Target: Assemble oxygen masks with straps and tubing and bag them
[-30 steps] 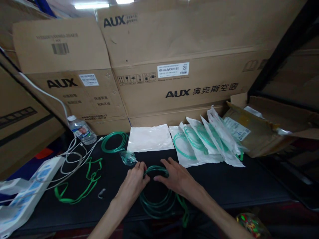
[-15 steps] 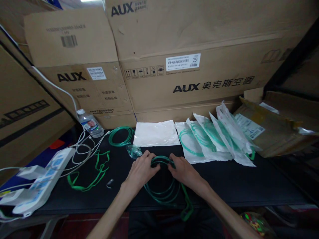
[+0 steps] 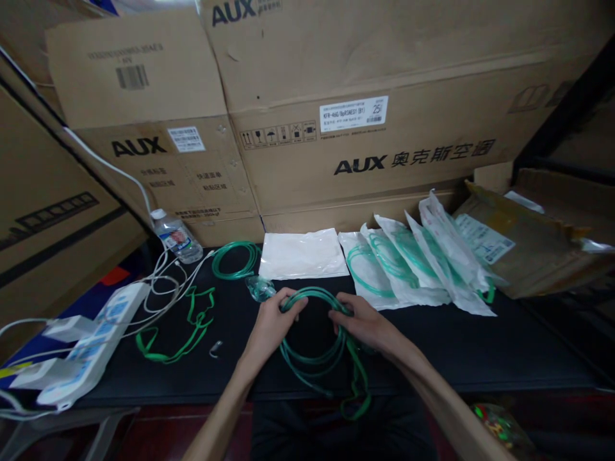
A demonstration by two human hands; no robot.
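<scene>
A coil of clear green tubing [image 3: 313, 360] is held between my two hands near the front of the black table. My left hand [image 3: 276, 320] is closed on the upper left of the loops, thumb over them. On the upper right, my right hand [image 3: 362, 320] grips the same coil. A green elastic strap [image 3: 360, 384] hangs from its right side, over the table's front edge. Just beyond my left hand lies a small clear plastic piece [image 3: 260, 289] with green in it. Behind that is another coil of green tubing [image 3: 235, 260].
A flat white packet [image 3: 305, 255] and several white pouches of green tubing [image 3: 368, 272] lie along the back. To the left are a loose green strap [image 3: 180, 349], a power strip [image 3: 103, 342] with cables, and a water bottle [image 3: 177, 237]. Cardboard boxes [image 3: 288, 186] wall the back.
Both hands have lifted the coil slightly, and its loops now stand out rounder between them. My right hand has moved a little to the right.
</scene>
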